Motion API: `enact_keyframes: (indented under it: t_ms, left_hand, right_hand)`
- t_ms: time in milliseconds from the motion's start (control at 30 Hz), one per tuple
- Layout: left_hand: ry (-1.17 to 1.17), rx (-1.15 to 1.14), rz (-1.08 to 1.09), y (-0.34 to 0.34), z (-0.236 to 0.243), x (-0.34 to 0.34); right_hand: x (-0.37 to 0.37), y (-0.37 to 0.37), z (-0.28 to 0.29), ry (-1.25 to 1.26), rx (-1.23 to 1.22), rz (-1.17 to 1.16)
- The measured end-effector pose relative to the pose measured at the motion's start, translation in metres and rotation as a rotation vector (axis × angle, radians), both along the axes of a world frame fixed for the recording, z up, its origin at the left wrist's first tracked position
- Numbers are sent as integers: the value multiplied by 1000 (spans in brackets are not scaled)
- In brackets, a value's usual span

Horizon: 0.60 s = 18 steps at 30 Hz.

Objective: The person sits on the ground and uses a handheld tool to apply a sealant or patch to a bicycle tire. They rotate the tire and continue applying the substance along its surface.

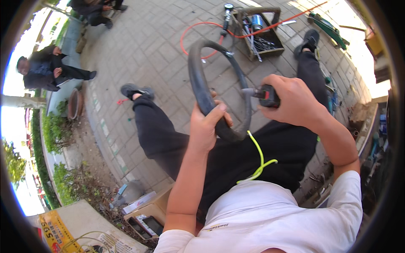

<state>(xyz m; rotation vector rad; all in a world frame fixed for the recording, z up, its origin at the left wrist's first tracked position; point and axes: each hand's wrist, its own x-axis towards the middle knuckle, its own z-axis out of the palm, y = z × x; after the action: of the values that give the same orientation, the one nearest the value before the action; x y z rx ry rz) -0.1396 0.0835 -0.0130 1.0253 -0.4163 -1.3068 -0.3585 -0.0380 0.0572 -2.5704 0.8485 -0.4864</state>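
Note:
My left hand [209, 124] grips a black rubber inner tube [198, 71] looped upright over my lap, thumb across its front. The tube's valve shows near the top right of the loop. My right hand [287, 99] is closed on a black and red handheld power tool [268, 96], whose grey tip points left at the far side of the loop; whether it touches the rubber I cannot tell. A yellow cord [261, 162] hangs over my black trousers below the tube.
A toolbox [272, 49], a red hose [182, 44] with a gauge and a green jack [327, 29] lie ahead on the paving. A cardboard box [160, 198] is at lower left. Two people [46, 67] [93, 10] sit at left near a planter [75, 103].

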Motion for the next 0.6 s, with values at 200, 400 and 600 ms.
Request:
enact_keyframes:
  t_ms: [200,400,600]
  left_hand:
    - [-344,339,9,-42,10,69]
    - [-221,127,-144,-55,16,62]
    - [-240,41,-184,-55,12,42]
  right_hand:
    - [-12,-36,-3,34,28,-20]
    - [50,-52,-1,121,39,135]
    - [55,-87,11,196,226,227]
